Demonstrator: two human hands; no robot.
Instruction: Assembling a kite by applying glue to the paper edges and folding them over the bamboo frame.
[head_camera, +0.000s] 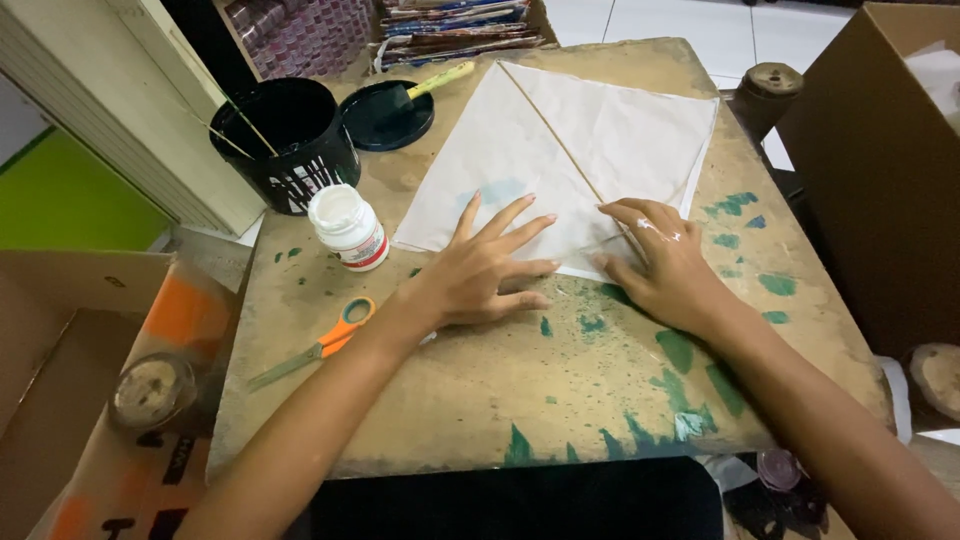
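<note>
The white diamond-shaped paper sheet (560, 150) has its near corner hidden under the right hand (668, 262); the brown cardboard box (880, 150) is cut off by the frame's right edge.

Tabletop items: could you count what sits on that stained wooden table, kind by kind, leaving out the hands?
White paper sheet with thin stick: 1
Black bucket: 1
Black lid with brush: 1
White bottle: 1
Orange scissors: 1
Total: 5
Both the left hand and the right hand press on the sheet.
</note>
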